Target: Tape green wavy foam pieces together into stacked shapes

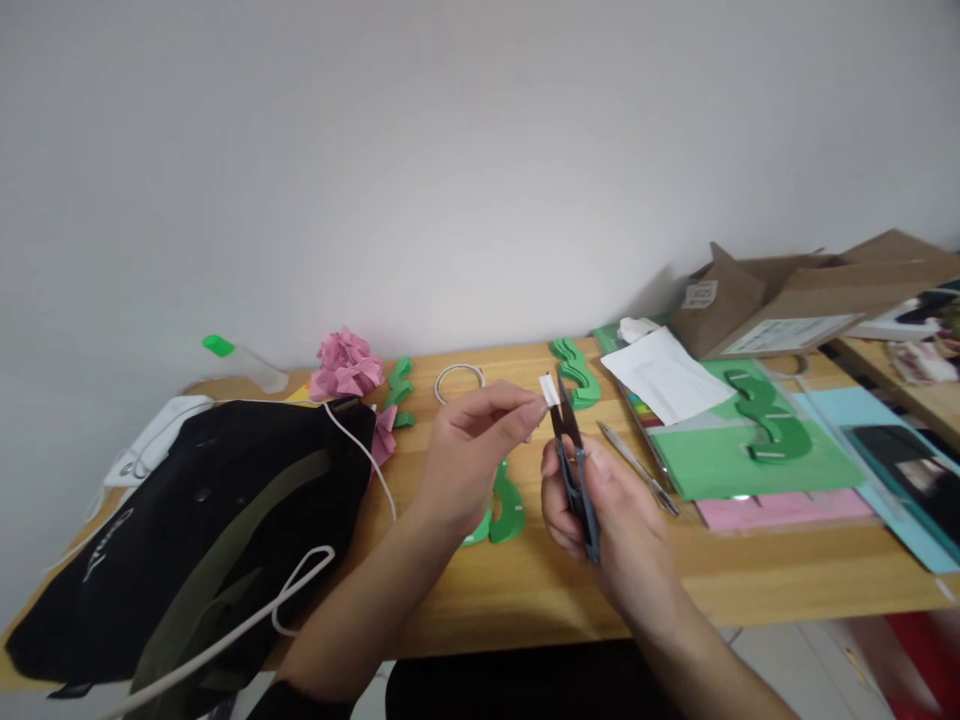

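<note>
White strip (549,388) and dark scissors (573,430), being held above the table (525,600).
Strip being pinched in closed fingers of the left hand (465,460); parted scissors being gripped in curled fingers of the right hand (622,510). White script (109,540) being displayed, blurred, on black bag (172,545); blurred digits on carton label (701,294).

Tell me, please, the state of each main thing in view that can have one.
left hand: pinching the white strip
right hand: gripping the scissors
scissors: blades apart
white strip: held up at the blades
cardboard box: flaps open
green-capped tube: cap on
pink paper: crumpled
black bag: lying down
pen: lying down
</note>
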The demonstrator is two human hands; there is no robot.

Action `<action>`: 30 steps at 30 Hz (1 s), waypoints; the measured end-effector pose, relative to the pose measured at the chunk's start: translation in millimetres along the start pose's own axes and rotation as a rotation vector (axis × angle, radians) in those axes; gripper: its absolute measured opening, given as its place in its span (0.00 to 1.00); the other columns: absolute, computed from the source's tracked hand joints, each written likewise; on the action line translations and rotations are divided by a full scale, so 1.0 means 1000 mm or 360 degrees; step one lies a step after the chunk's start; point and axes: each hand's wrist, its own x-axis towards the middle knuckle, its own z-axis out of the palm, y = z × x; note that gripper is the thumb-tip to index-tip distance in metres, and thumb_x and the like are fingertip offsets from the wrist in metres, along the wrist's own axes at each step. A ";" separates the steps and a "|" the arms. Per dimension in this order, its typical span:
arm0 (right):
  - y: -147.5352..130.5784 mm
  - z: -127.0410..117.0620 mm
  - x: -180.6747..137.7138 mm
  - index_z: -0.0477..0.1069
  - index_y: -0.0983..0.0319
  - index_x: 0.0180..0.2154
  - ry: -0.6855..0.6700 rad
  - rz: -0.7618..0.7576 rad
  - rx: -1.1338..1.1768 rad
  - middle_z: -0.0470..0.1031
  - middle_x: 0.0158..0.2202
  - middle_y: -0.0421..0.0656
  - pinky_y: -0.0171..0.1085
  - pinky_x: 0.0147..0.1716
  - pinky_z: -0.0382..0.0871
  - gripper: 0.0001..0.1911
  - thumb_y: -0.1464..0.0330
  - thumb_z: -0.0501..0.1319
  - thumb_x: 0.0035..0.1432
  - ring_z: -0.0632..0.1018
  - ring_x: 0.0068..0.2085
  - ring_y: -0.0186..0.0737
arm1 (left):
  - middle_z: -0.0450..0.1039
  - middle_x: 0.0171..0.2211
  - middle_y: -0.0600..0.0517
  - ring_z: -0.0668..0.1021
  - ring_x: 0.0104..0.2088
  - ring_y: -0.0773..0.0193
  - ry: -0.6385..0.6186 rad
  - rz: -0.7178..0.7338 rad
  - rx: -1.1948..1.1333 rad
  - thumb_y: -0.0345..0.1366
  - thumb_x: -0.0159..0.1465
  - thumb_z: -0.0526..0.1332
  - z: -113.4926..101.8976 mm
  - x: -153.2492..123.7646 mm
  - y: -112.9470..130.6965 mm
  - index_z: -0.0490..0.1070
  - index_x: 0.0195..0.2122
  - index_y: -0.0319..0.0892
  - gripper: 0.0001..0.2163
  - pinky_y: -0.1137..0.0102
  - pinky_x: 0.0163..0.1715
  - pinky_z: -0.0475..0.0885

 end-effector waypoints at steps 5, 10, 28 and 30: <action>0.001 0.000 0.001 0.65 0.60 0.33 0.0090 -0.0042 -0.0037 0.52 0.17 0.31 0.29 0.15 0.43 0.20 0.51 0.54 0.64 0.51 0.18 0.27 | 0.73 0.22 0.57 0.73 0.26 0.72 0.0050 0.0060 -0.0011 0.37 0.49 0.74 0.001 0.001 -0.003 0.80 0.25 0.46 0.05 0.74 0.31 0.71; 0.003 -0.003 0.002 0.65 0.60 0.31 0.0172 -0.0100 -0.0117 0.52 0.18 0.31 0.28 0.15 0.43 0.20 0.51 0.55 0.64 0.52 0.18 0.26 | 0.76 0.24 0.56 0.75 0.27 0.71 0.0079 0.0140 -0.0024 0.36 0.50 0.74 0.003 0.002 -0.005 0.81 0.25 0.46 0.04 0.75 0.31 0.72; 0.008 -0.017 0.000 0.67 0.60 0.33 0.0214 -0.0292 -0.0587 0.54 0.19 0.32 0.30 0.17 0.46 0.17 0.55 0.53 0.67 0.55 0.20 0.28 | 0.76 0.25 0.57 0.76 0.29 0.72 0.0061 0.0197 0.0053 0.31 0.54 0.71 0.004 0.001 -0.006 0.81 0.27 0.49 0.04 0.75 0.33 0.73; 0.008 -0.019 0.000 0.67 0.60 0.33 0.0209 -0.0333 -0.0687 0.54 0.20 0.33 0.30 0.18 0.48 0.16 0.57 0.52 0.68 0.56 0.21 0.28 | 0.76 0.25 0.57 0.76 0.29 0.71 0.0072 0.0196 0.0078 0.31 0.53 0.71 0.004 0.001 -0.005 0.81 0.27 0.48 0.04 0.74 0.34 0.73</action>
